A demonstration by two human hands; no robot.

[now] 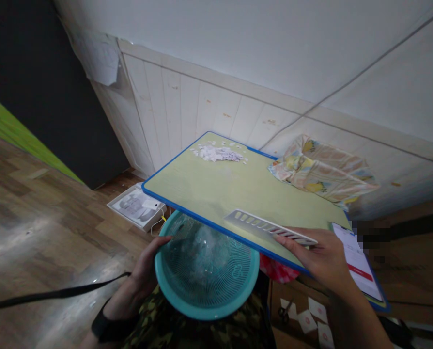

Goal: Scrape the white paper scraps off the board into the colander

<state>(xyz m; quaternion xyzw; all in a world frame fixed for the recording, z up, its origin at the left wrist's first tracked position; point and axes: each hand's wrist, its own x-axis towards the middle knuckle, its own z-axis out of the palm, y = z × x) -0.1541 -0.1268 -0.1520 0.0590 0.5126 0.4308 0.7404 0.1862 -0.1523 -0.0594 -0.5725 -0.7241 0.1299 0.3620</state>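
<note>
My left hand (147, 261) grips the left rim of a teal plastic basket (251, 278), a round colander held below the table's near edge. Clear, crumpled, film-like material (205, 249) lies in its bottom. A flat white strip with a row of slots (253, 220) is held in my right hand (321, 252), just over or touching the table top; I cannot tell which. Farther back on the pale green table (202, 186) lies a heap of small white paper scraps (216, 152).
A patterned cloth (318, 169) lies at the table's back right. A phone (358, 264) rests near its right end. On the floor are an open white box (136, 206), scissors (284, 310) and several white cards (307, 321). Red-and-white fabric (278, 269) shows under the table.
</note>
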